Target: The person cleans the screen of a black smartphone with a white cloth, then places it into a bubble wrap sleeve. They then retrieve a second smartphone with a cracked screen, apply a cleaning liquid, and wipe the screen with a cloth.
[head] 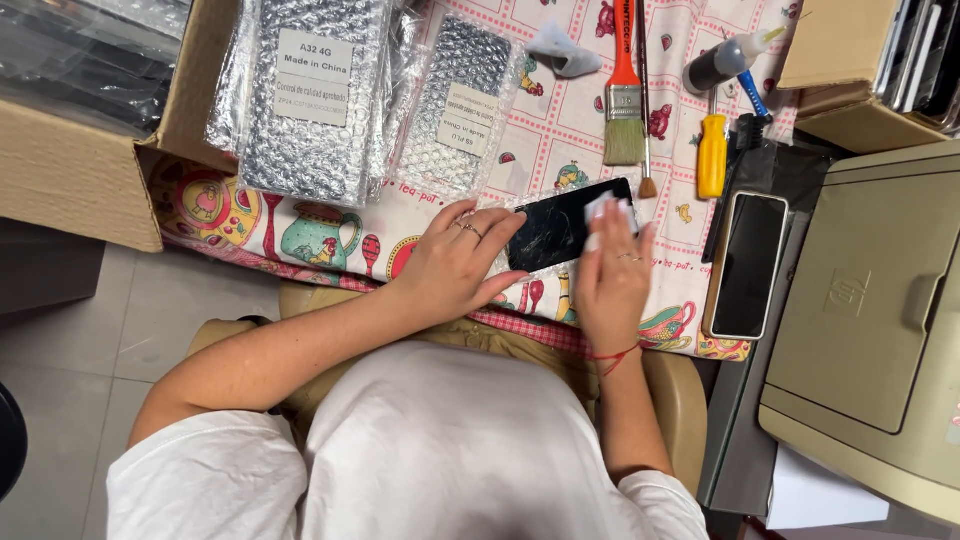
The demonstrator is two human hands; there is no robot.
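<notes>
- Patterned tablecloth [560, 130] covers the work surface beyond both hands.
- Left hand [455, 265]: fingers spread flat, pinning the dark phone screen [555, 230] by its edge.
- Right hand [612, 280]: fingers pressing a white wipe [605, 208] onto the screen.
- Paintbrush [624, 100] lies beyond the right hand.

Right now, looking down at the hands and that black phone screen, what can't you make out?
- Head view: near end of the black phone screen, covered by the left hand.
- White wipe: mostly under the right hand, so its size and shape are unclear.
- Cardboard box contents: cut off by the top-left edge.
- Beige printer: cut off by the right edge.
- Screen's surface marks: too blurred to tell smears from scratches.
</notes>
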